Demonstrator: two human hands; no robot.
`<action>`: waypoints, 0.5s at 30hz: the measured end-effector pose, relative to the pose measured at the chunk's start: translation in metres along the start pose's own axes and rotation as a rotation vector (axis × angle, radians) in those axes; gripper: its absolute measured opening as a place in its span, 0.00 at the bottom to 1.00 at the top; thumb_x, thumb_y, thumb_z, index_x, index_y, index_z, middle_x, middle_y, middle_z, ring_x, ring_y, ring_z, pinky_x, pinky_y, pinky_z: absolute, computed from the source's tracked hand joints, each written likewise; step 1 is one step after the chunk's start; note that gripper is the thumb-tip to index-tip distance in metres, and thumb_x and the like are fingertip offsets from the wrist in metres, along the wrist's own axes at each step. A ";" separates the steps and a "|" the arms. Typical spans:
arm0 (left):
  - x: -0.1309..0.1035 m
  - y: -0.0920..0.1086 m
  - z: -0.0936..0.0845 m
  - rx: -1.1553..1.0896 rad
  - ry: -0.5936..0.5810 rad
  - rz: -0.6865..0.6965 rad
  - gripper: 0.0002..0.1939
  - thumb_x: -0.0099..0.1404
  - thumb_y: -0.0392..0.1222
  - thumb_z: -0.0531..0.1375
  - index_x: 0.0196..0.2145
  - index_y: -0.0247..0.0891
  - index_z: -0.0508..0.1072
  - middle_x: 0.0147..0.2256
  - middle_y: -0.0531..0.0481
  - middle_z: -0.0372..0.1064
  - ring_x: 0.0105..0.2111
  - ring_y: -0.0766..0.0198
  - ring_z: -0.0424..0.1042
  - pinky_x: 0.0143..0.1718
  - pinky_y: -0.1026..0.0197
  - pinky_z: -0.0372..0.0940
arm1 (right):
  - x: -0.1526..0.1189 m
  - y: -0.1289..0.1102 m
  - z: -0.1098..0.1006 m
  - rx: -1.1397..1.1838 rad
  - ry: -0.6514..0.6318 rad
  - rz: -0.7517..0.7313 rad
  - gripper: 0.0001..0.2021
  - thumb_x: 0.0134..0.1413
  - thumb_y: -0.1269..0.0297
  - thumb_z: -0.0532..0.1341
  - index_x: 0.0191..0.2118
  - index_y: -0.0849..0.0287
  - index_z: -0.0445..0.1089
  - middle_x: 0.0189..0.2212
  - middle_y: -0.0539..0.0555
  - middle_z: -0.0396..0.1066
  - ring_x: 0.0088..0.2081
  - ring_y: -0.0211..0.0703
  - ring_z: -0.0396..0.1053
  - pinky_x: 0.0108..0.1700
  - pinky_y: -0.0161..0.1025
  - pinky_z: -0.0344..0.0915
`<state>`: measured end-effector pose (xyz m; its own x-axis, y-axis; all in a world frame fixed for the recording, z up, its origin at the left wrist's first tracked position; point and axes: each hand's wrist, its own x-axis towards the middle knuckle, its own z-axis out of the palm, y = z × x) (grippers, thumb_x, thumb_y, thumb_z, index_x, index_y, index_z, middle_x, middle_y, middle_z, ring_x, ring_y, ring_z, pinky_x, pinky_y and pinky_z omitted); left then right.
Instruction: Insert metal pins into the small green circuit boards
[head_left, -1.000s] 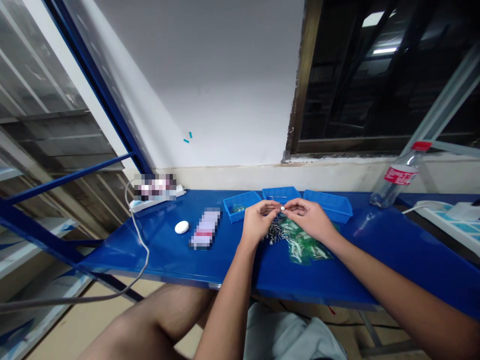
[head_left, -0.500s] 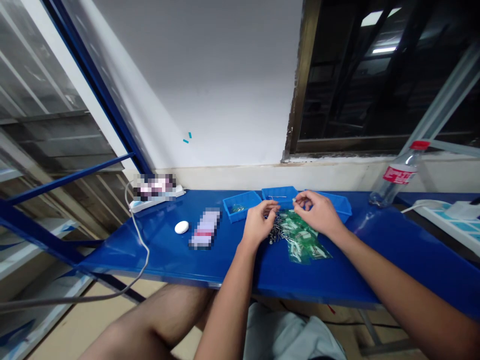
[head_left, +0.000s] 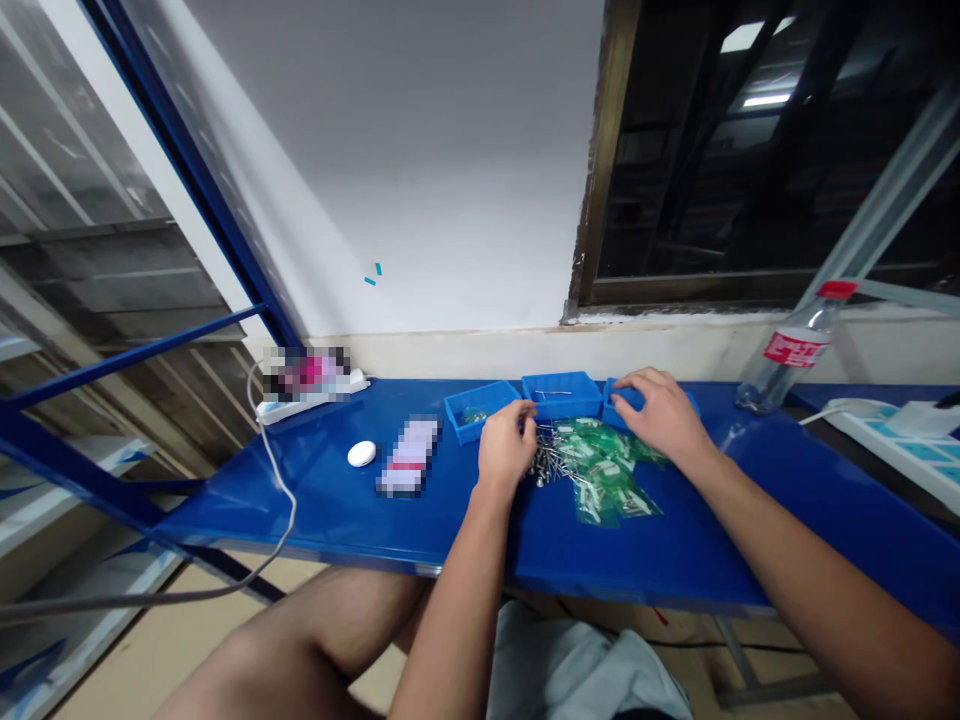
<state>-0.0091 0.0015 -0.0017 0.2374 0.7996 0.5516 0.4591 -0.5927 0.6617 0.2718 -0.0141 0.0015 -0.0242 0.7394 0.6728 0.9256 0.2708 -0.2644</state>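
My left hand is closed, its fingers curled beside a pile of loose metal screws; anything inside it is hidden. Thumb and fingers apart, my right hand reaches over the right blue bin, with nothing visible between them. Green-tinted clear bags with small white and metal parts lie between my hands. Behind the screws stands the middle blue bin, which has a few thin metal pieces in it. The left blue bin contains a small greenish bag.
A white oval object and a blurred-out flat item lie left on the blue table. A power strip with a cable sits at the back left. At the right are a red-capped bottle and another power strip.
My right hand has moved right, from above the bags to the right bin, and its fingers have parted; the small pale thing at its fingertips is out of sight. My left hand shifted slightly left.
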 end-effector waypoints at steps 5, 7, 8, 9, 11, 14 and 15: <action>0.000 0.000 0.000 0.024 -0.008 0.001 0.15 0.69 0.32 0.58 0.49 0.42 0.78 0.45 0.46 0.81 0.45 0.54 0.80 0.50 0.54 0.73 | -0.003 -0.031 0.005 0.190 -0.268 -0.200 0.09 0.62 0.60 0.64 0.45 0.52 0.78 0.43 0.56 0.80 0.48 0.57 0.73 0.53 0.54 0.69; 0.000 0.001 0.000 0.033 -0.013 0.002 0.14 0.70 0.32 0.57 0.49 0.42 0.78 0.45 0.46 0.81 0.45 0.54 0.80 0.50 0.54 0.73 | -0.005 -0.034 0.009 0.192 -0.333 -0.221 0.11 0.62 0.58 0.65 0.47 0.52 0.79 0.45 0.57 0.80 0.50 0.59 0.73 0.54 0.56 0.68; 0.000 0.001 0.000 0.037 -0.016 0.001 0.14 0.70 0.33 0.57 0.48 0.41 0.78 0.45 0.46 0.81 0.45 0.54 0.80 0.50 0.54 0.73 | -0.006 -0.034 0.011 0.192 -0.358 -0.223 0.11 0.62 0.57 0.65 0.47 0.52 0.79 0.45 0.57 0.80 0.50 0.59 0.73 0.54 0.56 0.68; 0.000 0.001 0.000 0.040 -0.021 0.001 0.13 0.70 0.33 0.57 0.48 0.41 0.78 0.45 0.46 0.81 0.45 0.54 0.80 0.50 0.54 0.73 | -0.006 -0.032 0.012 0.194 -0.382 -0.231 0.11 0.62 0.57 0.65 0.46 0.52 0.79 0.45 0.57 0.80 0.50 0.58 0.73 0.54 0.56 0.68; -0.001 0.002 0.001 0.045 -0.033 0.003 0.13 0.71 0.33 0.57 0.48 0.41 0.78 0.45 0.47 0.81 0.46 0.55 0.80 0.50 0.55 0.73 | -0.007 -0.030 0.014 0.198 -0.419 -0.261 0.10 0.63 0.56 0.65 0.45 0.52 0.80 0.45 0.57 0.80 0.50 0.57 0.73 0.54 0.55 0.68; -0.001 0.003 0.001 0.051 -0.054 0.011 0.13 0.70 0.32 0.57 0.48 0.41 0.78 0.46 0.48 0.81 0.47 0.56 0.80 0.51 0.56 0.73 | -0.006 -0.028 0.015 0.177 -0.435 -0.305 0.09 0.65 0.59 0.63 0.44 0.54 0.80 0.45 0.58 0.79 0.48 0.56 0.73 0.55 0.55 0.67; -0.001 0.003 0.001 0.052 -0.060 0.014 0.14 0.70 0.31 0.57 0.48 0.41 0.78 0.47 0.48 0.81 0.47 0.56 0.80 0.51 0.56 0.73 | -0.006 -0.029 0.014 0.163 -0.434 -0.310 0.09 0.66 0.60 0.62 0.43 0.54 0.79 0.44 0.58 0.78 0.48 0.56 0.73 0.55 0.55 0.67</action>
<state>-0.0069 -0.0011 -0.0003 0.2944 0.7962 0.5285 0.4985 -0.5998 0.6259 0.2396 -0.0173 -0.0043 -0.4713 0.7865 0.3991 0.7806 0.5826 -0.2262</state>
